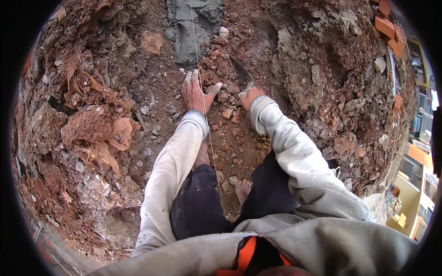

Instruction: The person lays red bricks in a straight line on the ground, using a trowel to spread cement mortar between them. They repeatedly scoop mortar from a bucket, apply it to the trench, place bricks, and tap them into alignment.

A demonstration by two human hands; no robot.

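Observation:
In the trench, my left hand rests on the reddish soil, thumb spread away from the fingers, holding nothing. Its fingertips are just below the near end of a strip of wet grey mortar. My right hand is closed round a trowel, whose dark, narrow blade points up and left into the loose soil; the handle is mostly hidden by the fingers. Small stones and broken brick bits lie between the two hands. A taut white string runs lengthwise over the trench, crossing above my left hand.
Rough banks of earth and rubble rise on the left and right. Orange bricks are stacked at the upper right. My bare feet stand in the trench. A pale stone sits beside the mortar.

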